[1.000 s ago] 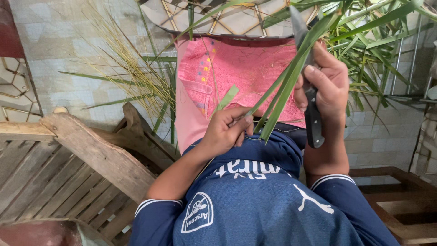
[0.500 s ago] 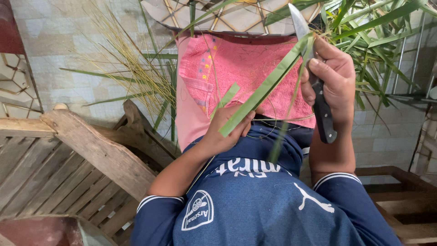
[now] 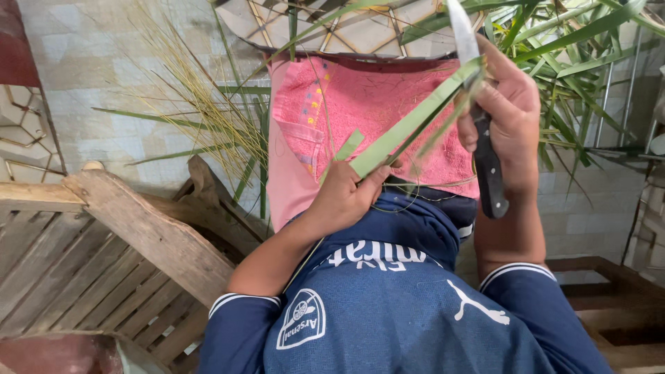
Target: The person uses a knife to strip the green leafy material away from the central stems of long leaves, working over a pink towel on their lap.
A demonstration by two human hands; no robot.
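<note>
**Leaf, steel, terry and weathered timber**

The knife (image 3: 476,104) has a bright, smooth metal blade with a dull sheen and a dark matt handle, perhaps wood or plastic; the grip hides too much to tell. The leaf strip (image 3: 409,128) looks smooth and waxy, with fine fibres fraying from its edge. The pink towel (image 3: 374,111) is nubby, matt cloth. The blue jersey (image 3: 402,312) is smooth, faintly glossy knit fabric. The bench (image 3: 104,235) is rough, grey, unpainted wood with open grain. The wall (image 3: 83,76) shows pale matt tiles.

Pale tiled floor (image 3: 83,62), weathered wooden bench (image 3: 131,235)
</note>
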